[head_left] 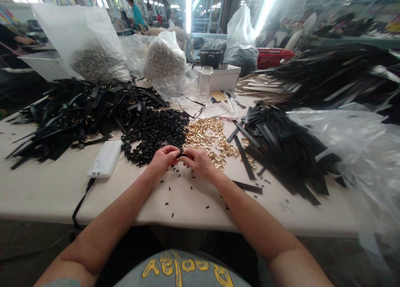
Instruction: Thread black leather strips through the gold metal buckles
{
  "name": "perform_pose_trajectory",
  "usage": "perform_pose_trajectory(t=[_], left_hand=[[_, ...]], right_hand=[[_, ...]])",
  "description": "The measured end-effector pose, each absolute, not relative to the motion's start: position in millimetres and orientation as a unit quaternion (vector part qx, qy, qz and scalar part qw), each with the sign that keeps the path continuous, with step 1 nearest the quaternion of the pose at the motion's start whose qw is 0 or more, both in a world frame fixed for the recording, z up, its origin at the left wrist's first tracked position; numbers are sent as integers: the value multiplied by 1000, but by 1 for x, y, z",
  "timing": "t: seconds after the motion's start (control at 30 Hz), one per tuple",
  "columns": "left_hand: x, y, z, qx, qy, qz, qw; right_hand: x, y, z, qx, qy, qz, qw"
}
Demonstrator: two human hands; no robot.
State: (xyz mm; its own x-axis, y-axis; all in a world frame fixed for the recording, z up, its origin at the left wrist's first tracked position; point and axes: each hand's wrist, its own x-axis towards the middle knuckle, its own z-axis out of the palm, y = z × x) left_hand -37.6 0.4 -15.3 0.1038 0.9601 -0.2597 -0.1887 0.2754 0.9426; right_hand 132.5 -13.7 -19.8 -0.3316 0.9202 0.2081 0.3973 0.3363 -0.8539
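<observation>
Over the middle of the table, my left hand [165,157] and my right hand [199,159] meet, both with closed fingers on one black strap [173,143]. The strap's far end sticks up past my left fingers; whether a buckle is on it, my fingers hide. Just beyond my left hand lies a heap of small black loops [153,132]. Gold buckles [206,132] are spread beyond my right hand. Small black bits [191,188] are scattered on the table below both hands. To the right lies a pile of flat black straps [281,149].
Buckled black straps [90,107] are heaped at the left, near a white power bank [105,159] with a cable. Eyeglasses [195,109], a clear jar [205,82] and filled plastic bags [164,57] stand or lie farther back. Clear plastic sheeting [359,149] covers the right side. People [137,13] are in the background.
</observation>
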Motion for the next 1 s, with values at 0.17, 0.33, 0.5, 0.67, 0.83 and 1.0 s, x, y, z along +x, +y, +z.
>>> perform_pose_trajectory(t=[0.17, 0.33, 0.5, 0.67, 0.83, 1.0], left_hand=[[-37, 1, -13, 362, 502, 482, 620], [-36, 0, -13, 330, 498, 485, 638], [-38, -2, -11, 284, 468, 495, 675], [-39, -3, -11, 255, 444, 495, 702], [-38, -4, -10, 290, 430, 486, 704], [-38, -6, -9, 340, 422, 493, 680]], right_hand=[[132, -13, -26, -464, -739, 261, 414], [133, -13, -26, -431, -783, 184, 409], [131, -10, -30, -445, -781, 153, 412], [127, -10, -33, -449, -762, 149, 441], [126, -11, -30, -460, -753, 141, 449], [132, -12, -22, -478, -760, 136, 418]])
